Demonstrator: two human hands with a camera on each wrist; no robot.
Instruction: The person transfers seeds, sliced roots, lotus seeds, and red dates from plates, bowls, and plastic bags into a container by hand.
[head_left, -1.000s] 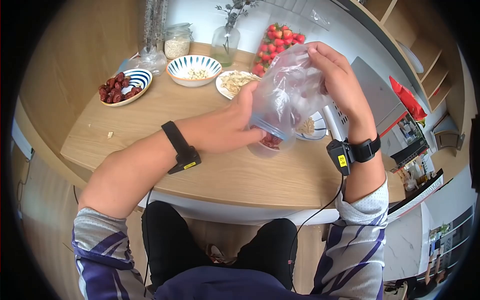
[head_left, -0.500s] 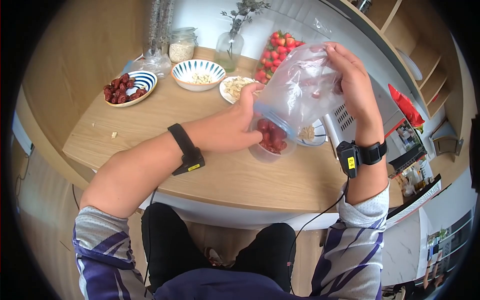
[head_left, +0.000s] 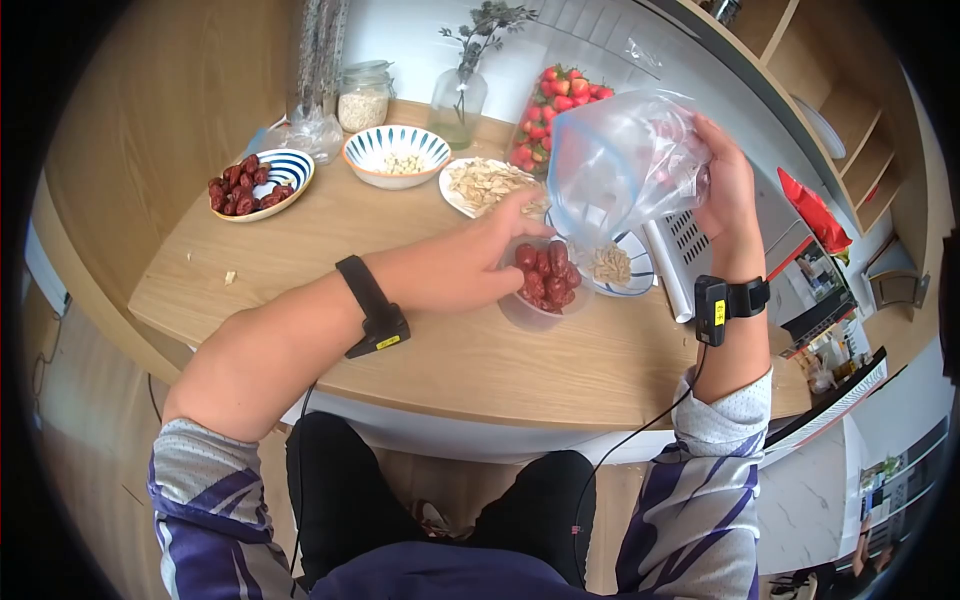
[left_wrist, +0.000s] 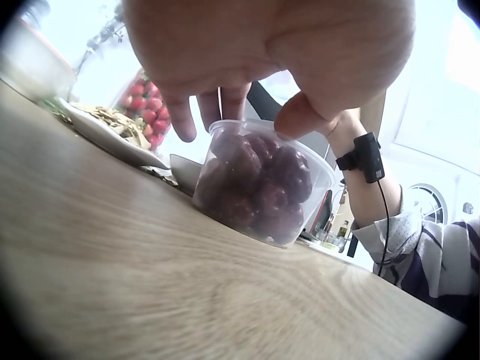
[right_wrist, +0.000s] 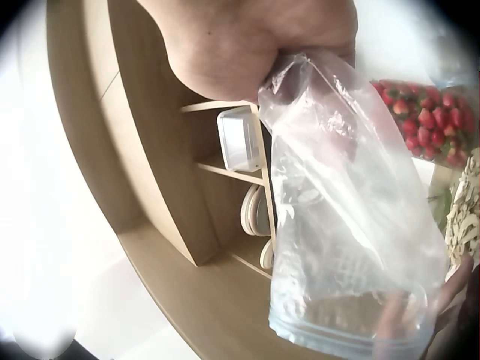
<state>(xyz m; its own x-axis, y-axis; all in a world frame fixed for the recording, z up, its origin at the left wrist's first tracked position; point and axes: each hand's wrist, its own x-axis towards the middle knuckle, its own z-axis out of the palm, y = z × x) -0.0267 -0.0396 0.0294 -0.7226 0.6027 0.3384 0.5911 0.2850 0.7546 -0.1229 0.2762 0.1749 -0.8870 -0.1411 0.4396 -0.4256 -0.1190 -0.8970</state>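
Note:
In the head view, a clear plastic tub (head_left: 530, 315) of red dates (head_left: 547, 276) stands on the table. My left hand (head_left: 490, 250) is at its rim, the thumb on the near left side and the fingers across the far side. From the left wrist view, the thumb (left_wrist: 300, 116) and fingers reach down to the rim of the tub. My right hand (head_left: 730, 185) grips the bottom end of a clear zip bag (head_left: 640, 160). The bag's blue-edged mouth gapes leftward above and behind the tub, and no dates show inside it in the right wrist view.
A striped plate (head_left: 290, 165) with dates lies at the left. Behind are a striped bowl (head_left: 396, 180), a plate of dried slices (head_left: 485, 185), a jar (head_left: 365, 95), a vase (head_left: 458, 105) and strawberries (head_left: 545, 120). A small plate (head_left: 635, 285) sits right of the tub.
The bag has lifted off the tub, its mouth swinging up and to the left, and the dates now lie uncovered in the tub. My left hand stays at the tub.

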